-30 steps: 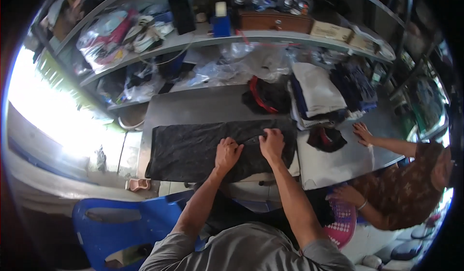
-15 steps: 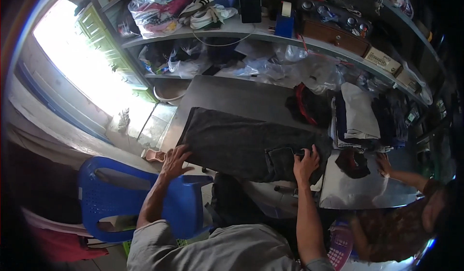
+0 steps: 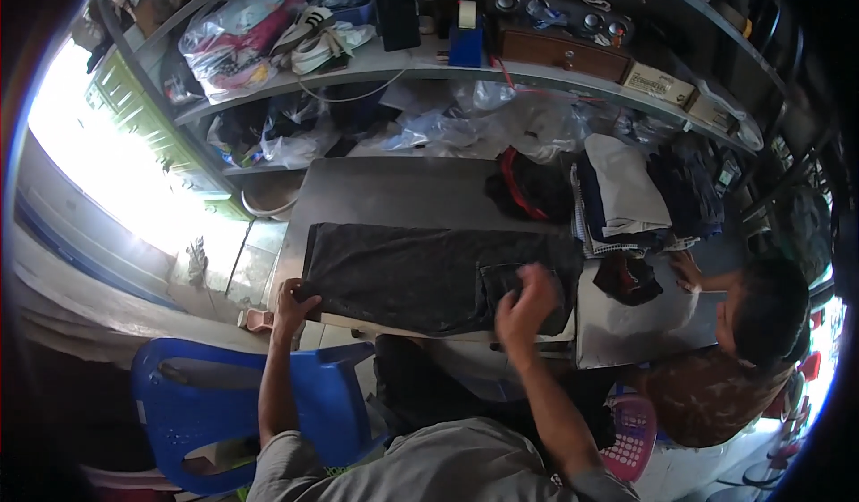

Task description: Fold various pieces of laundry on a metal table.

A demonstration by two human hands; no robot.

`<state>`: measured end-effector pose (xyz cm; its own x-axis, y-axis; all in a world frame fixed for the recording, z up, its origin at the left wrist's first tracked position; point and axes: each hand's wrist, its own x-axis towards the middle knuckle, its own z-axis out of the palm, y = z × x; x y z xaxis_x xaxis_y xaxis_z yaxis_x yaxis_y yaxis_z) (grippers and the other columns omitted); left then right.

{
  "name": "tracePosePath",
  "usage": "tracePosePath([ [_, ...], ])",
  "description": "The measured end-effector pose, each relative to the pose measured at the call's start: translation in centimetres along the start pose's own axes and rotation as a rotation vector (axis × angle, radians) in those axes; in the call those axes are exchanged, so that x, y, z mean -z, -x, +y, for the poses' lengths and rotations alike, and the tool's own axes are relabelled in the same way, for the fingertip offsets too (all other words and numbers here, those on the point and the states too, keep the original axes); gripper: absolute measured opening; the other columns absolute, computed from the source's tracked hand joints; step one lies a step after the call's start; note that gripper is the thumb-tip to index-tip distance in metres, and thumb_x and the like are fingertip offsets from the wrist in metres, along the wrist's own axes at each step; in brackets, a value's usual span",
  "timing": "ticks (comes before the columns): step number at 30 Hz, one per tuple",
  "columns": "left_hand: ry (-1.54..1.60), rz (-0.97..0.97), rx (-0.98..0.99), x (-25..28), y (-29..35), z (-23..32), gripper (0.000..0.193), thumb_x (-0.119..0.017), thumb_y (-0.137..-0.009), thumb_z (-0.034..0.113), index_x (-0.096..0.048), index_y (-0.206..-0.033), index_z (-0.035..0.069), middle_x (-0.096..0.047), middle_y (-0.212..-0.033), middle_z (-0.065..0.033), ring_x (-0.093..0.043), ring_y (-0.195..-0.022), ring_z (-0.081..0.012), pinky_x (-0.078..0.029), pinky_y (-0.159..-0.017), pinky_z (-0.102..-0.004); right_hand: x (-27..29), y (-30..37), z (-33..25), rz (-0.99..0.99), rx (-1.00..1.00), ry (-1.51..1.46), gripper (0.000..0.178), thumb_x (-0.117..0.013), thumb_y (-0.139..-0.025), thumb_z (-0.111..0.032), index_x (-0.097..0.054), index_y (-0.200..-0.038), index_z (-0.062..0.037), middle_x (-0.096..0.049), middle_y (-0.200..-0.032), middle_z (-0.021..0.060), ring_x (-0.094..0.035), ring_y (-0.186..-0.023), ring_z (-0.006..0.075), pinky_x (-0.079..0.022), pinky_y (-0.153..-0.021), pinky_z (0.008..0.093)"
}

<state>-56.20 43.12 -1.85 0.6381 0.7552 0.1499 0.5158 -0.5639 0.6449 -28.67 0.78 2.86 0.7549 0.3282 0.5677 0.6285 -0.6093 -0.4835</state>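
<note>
A folded pair of black trousers (image 3: 403,274) lies lengthwise along the near edge of the metal table, a stitched pocket near its right end. At its lower left corner, my left hand (image 3: 293,305) has its fingers and thumb closed about the cloth edge. My right hand (image 3: 526,310) is raised over the pocket area. Motion blurs its fingers, so their hold is unclear.
A pile of folded clothes (image 3: 622,189) and black-and-red items (image 3: 626,278) lie to the right. Another person (image 3: 752,323) rests a hand on the table there. A blue plastic chair (image 3: 197,412) stands left; a loaded shelf (image 3: 438,59) runs behind the table (image 3: 376,189).
My left hand has come down onto the trousers' left corner. My right hand has lifted off the pocket and moved left. The trousers lie straighter along the table, and the view has shifted.
</note>
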Motion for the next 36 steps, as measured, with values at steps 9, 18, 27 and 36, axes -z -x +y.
tracePosePath([
  [9, -0.079, -0.111, 0.249, 0.3, -1.3, -2.9, 0.029, -0.083, -0.079, 0.022, -0.071, -0.092, -0.001, -0.065, -0.081, -0.0096, -0.064, -0.069, -0.0253, -0.054, -0.07, -0.0397, -2.7, 8.6, -6.5, -0.616, 0.539, -0.063, 0.07, -0.07, -0.093, -0.025, -0.046, -0.155, -0.0022, -0.036, -0.167, 0.0165, -0.03, -0.157, 0.0326, -0.024, -0.127, 0.0488],
  [18, 0.503, 0.13, -0.212, -5.6, -3.0, 23.2, 0.051, -0.068, -0.068, -0.008, -0.059, -0.117, 0.004, -0.065, -0.118, -0.0066, -0.059, -0.107, -0.0197, -0.05, -0.096, -0.033, -3.5, 9.7, -4.4, -0.698, 0.525, 0.051, 0.083, -0.071, -0.091, -0.036, -0.04, -0.159, -0.0025, -0.032, -0.17, 0.0149, -0.028, -0.158, 0.0314, -0.02, -0.13, 0.0471],
  [27, 0.207, -1.0, -0.475, -18.1, 3.4, 35.7, 0.053, -0.087, -0.079, 0.03, -0.069, -0.126, 0.012, -0.071, -0.121, -0.023, -0.072, -0.107, -0.0374, -0.058, -0.09, -0.0449, -3.2, 11.2, -2.2, -0.743, 0.384, -0.223, 0.057, -0.075, -0.087, -0.025, -0.062, -0.138, -0.0033, -0.059, -0.144, 0.0167, -0.049, -0.141, 0.0321, -0.033, -0.122, 0.048],
  [36, -0.081, -0.397, -0.61, -17.9, -7.3, 21.8, 0.038, -0.075, -0.092, 0.038, -0.077, -0.124, 0.018, -0.057, -0.151, -0.0069, -0.053, -0.134, -0.0316, -0.04, -0.108, -0.0551, -1.0, 6.6, -4.1, -0.412, 0.384, 0.038, 0.052, -0.072, -0.089, -0.024, -0.06, -0.139, -0.0146, -0.054, -0.15, 0.0125, -0.047, -0.143, 0.0304, -0.033, -0.122, 0.0516],
])
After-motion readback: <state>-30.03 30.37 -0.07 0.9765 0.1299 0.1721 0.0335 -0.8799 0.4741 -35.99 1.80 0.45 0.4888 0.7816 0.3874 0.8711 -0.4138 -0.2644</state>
